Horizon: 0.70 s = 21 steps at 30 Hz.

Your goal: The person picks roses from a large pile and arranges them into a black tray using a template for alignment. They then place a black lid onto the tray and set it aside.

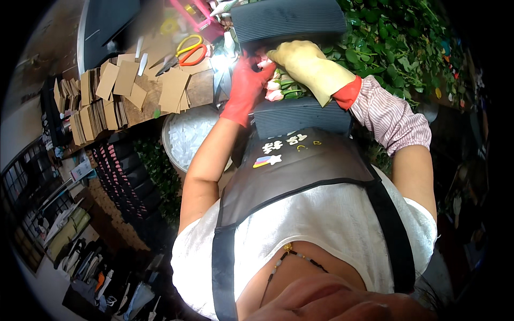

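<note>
Left hand (248, 88), red glove: partly open, thumb split from fingers, at the head end of the pink roses (274, 94). Can't tell if it's actually gripping; one head sits right between thumb and fingers. Right hand (301, 60), yellow glove with a red cuff: back up, fingers bent, tips down at the upper rose heads. Contact likely, hold can't be confirmed, fingertips mostly hidden.

Key relation: heads face left, stems run right under the yellow glove, so long axis goes across the body. Left hand is nearer the heads; right hand comes over the top from the stem side. Tips of both nearly meet at the upper heads.

Roses lie between two dark ribbed blocks: far block (289, 22) just beyond the hands, near block (302, 119) against the apron.

Right of that: big heap of green leaves (385, 48). Left, on the surface (152, 104): scissors (191, 55) with yellow and orange handles, stacks of brown card pieces (126, 78), pink holder (197, 18) further up. Below the surface edge: round basin (164, 140) of white scraps.

Room: dark bundles with pink flowers in rows lower left, barred window beyond.
</note>
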Motion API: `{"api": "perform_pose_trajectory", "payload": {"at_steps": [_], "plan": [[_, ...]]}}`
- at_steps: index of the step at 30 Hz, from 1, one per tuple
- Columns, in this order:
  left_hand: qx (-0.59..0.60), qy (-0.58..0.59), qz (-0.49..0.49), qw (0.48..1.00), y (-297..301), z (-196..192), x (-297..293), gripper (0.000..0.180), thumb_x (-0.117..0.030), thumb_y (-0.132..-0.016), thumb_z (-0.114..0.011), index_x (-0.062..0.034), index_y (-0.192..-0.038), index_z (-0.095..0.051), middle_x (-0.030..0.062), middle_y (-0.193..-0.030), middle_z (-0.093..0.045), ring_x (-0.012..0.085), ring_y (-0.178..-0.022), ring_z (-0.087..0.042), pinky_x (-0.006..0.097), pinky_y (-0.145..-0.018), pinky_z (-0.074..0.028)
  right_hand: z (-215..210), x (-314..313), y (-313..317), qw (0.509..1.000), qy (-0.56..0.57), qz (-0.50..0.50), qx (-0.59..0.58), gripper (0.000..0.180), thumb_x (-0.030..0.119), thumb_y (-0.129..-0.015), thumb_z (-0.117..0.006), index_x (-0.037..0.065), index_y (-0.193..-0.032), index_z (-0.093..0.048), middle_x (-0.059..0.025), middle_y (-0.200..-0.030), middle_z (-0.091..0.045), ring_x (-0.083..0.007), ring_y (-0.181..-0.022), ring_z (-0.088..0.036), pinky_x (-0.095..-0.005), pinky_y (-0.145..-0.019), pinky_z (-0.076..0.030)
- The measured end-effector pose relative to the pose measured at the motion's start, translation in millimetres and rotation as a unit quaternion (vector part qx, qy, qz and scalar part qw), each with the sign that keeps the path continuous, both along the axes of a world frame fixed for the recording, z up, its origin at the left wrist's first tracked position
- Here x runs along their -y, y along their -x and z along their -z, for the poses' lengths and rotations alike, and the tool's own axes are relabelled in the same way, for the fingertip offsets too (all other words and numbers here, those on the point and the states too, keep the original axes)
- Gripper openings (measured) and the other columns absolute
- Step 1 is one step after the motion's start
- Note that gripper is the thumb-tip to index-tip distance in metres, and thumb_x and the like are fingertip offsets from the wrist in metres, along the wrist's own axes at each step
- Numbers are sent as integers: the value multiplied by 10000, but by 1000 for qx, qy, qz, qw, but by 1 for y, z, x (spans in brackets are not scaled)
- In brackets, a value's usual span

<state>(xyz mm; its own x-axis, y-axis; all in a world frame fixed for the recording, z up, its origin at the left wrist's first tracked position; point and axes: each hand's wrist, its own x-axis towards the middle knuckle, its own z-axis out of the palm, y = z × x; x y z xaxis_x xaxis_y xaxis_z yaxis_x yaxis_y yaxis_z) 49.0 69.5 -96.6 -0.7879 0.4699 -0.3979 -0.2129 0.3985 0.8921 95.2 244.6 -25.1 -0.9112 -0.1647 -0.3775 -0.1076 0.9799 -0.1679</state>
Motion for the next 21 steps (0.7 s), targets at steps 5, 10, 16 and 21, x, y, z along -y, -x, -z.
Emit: {"api": "perform_pose_trajectory", "payload": {"at_steps": [5, 10, 16, 21], "plan": [[19, -76, -17, 997, -1, -13, -1, 676, -198, -858, -858, 81, -1374, -520, 116, -1126, -696, 160, -905, -662, 304, -768, -546, -55, -23, -32, 941, 307, 59, -127, 344, 220, -1023, -626, 148, -1354, -684, -118, -1216, -738, -308, -1090, -693, -429, -988, -535], [-74, 3, 14, 997, 8, 27, 9, 648, -213, -855, -859, 27, -1354, -522, 138, -1158, -707, 187, -920, -683, 326, -773, -563, -62, -118, -19, 889, 60, 314, -328, 297, 261, -1060, -546, 155, -1285, -709, -164, -1165, -746, -308, -1005, -750, -418, -862, -591], [-27, -14, -23, 999, 2, 5, 5, 546, -128, -841, -843, 2, -1305, -587, 111, -1088, -712, 184, -893, -671, 327, -754, -569, -60, -136, -31, 844, 403, 300, -190, 354, 88, -1016, -554, 46, -1346, -677, -55, -1264, -732, -168, -1161, -662, -319, -982, -507], [24, -71, 42, 996, 5, -7, -3, 340, -85, -990, -658, -60, -1323, -595, 75, -991, -653, 161, -854, -608, 323, -786, -551, -68, -146, -97, 806, 509, 293, -67, 321, 49, -984, -601, 9, -1290, -687, -81, -1323, -705, -224, -1172, -682, -351, -1024, -512]]}}
